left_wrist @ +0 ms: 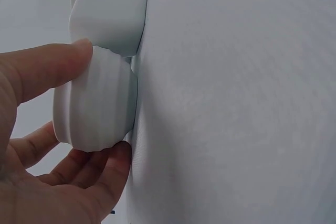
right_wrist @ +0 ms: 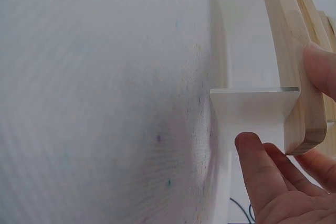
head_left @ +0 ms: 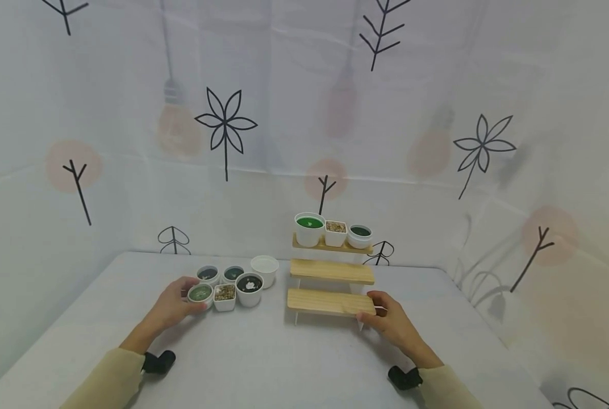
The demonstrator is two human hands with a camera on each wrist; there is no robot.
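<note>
At the left, my left hand (head_left: 174, 307) grips a small round white pot (head_left: 200, 293) with green contents. In the left wrist view, the thumb lies on one side of this ribbed pot (left_wrist: 100, 103) and the fingers curl round the other; its base is at the tabletop. My right hand (head_left: 391, 324) holds the right end of the lowest board (head_left: 330, 302) of a three-tier wooden stand. The right wrist view has the thumb on the board (right_wrist: 302, 77) and the other fingers beyond its end, near a pale upright support (right_wrist: 254, 100).
Beside the held pot stand a square white pot (head_left: 225, 301), a dark-filled pot (head_left: 249, 295), a plain white pot (head_left: 266, 275) and two more small ones. The top board (head_left: 332, 247) bears three pots. A patterned cloth (head_left: 284, 113) hangs behind the table (head_left: 243, 363).
</note>
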